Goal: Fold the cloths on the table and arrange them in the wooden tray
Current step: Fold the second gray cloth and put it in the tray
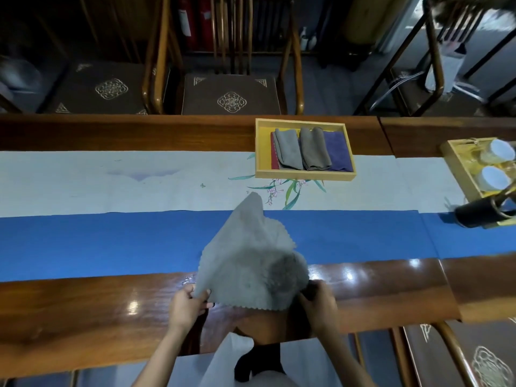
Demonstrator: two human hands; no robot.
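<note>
Here, a grey cloth [251, 255] is held above the near edge of the wooden table [83, 303], unfolded and billowing, its far corner pointing toward the white-and-blue runner [111, 238]. The left hand [190, 303] pinches the cloth's near left corner between thumb and fingers; the right hand [318, 300] grips the near right corner with its fingers curled in. Both hands sit just over the table's near edge. At the far edge, right of the middle, stands the wooden tray [304, 174] — inside it lie folded cloths side by side: a red one [273, 155], a grey one [287, 149], a brownish one [314, 148] and a purple one [337, 152], each overlapping its neighbour.
</note>
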